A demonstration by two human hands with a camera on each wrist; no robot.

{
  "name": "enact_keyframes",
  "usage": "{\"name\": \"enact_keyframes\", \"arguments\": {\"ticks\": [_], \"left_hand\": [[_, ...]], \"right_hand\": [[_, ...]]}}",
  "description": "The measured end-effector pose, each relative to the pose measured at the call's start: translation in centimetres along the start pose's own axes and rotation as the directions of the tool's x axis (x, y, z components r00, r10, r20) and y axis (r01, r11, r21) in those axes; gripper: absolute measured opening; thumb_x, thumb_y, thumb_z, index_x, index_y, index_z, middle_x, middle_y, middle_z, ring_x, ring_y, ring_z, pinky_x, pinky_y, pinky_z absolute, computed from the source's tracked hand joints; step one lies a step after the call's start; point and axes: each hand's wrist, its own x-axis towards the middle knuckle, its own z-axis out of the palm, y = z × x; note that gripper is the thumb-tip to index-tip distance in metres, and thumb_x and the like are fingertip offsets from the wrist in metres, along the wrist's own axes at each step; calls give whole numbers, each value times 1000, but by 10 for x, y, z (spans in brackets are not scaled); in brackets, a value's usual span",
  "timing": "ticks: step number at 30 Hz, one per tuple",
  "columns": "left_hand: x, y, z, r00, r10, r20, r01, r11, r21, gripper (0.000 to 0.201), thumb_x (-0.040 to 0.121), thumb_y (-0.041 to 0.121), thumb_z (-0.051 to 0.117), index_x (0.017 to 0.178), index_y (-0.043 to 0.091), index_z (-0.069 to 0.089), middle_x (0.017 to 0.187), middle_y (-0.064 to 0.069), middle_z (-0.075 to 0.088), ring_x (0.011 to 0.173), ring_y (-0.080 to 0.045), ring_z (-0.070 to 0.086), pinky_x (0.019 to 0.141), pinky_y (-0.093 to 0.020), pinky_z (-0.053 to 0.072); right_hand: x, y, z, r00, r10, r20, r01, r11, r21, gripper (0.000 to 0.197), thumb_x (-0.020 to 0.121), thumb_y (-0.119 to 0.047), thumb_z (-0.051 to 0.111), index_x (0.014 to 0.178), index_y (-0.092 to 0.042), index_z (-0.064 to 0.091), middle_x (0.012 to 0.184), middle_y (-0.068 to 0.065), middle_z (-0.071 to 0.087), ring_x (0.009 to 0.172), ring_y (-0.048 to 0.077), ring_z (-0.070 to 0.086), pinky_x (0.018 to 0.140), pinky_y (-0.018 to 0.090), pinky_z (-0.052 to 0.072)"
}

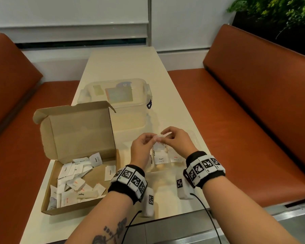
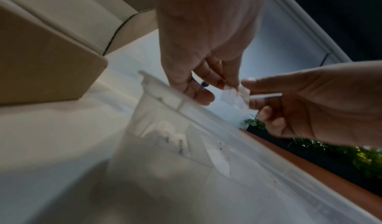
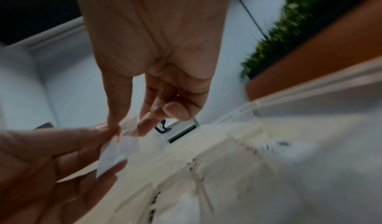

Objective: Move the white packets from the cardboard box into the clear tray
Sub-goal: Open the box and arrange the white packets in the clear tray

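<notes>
An open cardboard box point(image 1: 95, 176) lies at the table's left with several white packets point(image 1: 72, 184) loose inside. To its right is the clear tray point(image 1: 195, 140), where a few packets point(image 1: 160, 158) stand upright. Both hands hover together above the tray. My left hand point(image 1: 149, 139) pinches a white packet point(image 3: 117, 154) between thumb and fingers. My right hand point(image 1: 169, 137) pinches a second, thinner packet point(image 3: 130, 126) that touches the first. In the left wrist view, the packets point(image 2: 228, 95) hang just above the tray's rim point(image 2: 186, 106).
A clear lidded container point(image 1: 123, 99) stands behind the box and tray. The box's raised lid point(image 1: 77, 131) stands left of the hands. Orange benches point(image 1: 253, 120) flank the narrow table, and a plant point(image 1: 280, 11) is at the far right.
</notes>
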Motion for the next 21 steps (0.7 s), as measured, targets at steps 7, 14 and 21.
{"name": "enact_keyframes", "arguments": {"ticks": [7, 14, 21], "left_hand": [[-2, 0, -5, 990, 54, -127, -30, 982, 185, 2, 87, 21, 67, 86, 23, 66, 86, 4, 69, 82, -10, 62, 72, -21, 47], [1, 1, -21, 951, 32, -307, 149, 822, 549, 32, 93, 16, 56, 123, 6, 54, 120, -11, 57, 113, -26, 52, 96, -34, 42], [7, -5, -25, 933, -109, -343, 263, 857, 443, 18, 92, 9, 58, 107, 0, 62, 109, -15, 64, 101, -27, 58, 83, -29, 44]], "right_hand": [[-3, 11, -2, 999, 29, -16, -29, 999, 21, 9, 82, -17, 72, 88, -10, 72, 76, -4, 68, 68, -2, 59, 58, 0, 40], [-2, 23, -29, 994, 100, 41, -68, 873, -483, 13, 87, -19, 65, 95, -14, 75, 98, 0, 71, 85, 9, 58, 79, 23, 45], [-4, 32, -24, 980, 166, 112, -66, 795, -604, 13, 87, -17, 64, 94, -14, 75, 100, 2, 71, 89, 14, 61, 73, 21, 42]]}}
